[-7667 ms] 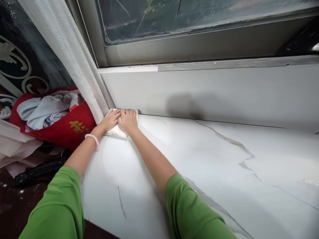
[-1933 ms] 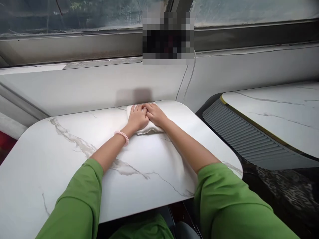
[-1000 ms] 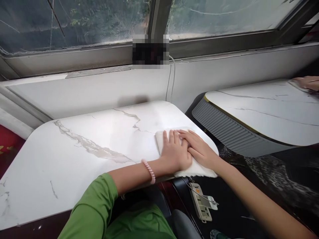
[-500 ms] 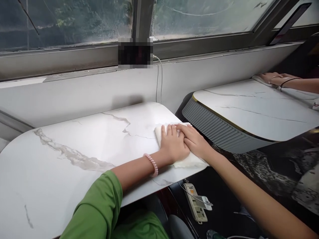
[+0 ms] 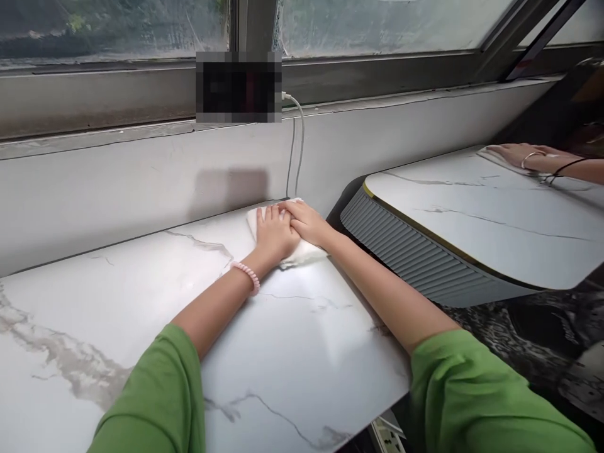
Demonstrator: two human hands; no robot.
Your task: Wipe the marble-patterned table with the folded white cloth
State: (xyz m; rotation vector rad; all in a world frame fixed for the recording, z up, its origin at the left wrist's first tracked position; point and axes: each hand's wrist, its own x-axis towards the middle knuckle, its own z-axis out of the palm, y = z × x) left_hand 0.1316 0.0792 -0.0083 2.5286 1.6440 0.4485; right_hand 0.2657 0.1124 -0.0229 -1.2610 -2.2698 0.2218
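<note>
Both hands and the cloth slid from the near right edge up to the far right corner of the table.

So now the white cloth sits at the far right corner of the marble table, right up by the wall. The left hand and right hand are both open, pressed flat on top of it, not gripping, with the fingertips of the two touching. There's a pink bead bracelet on the left wrist and green sleeves on both arms. A white cable hangs down the wall just behind the cloth. Over on the second marble table to the right, another person's hand lies flat near its far edge.
</note>
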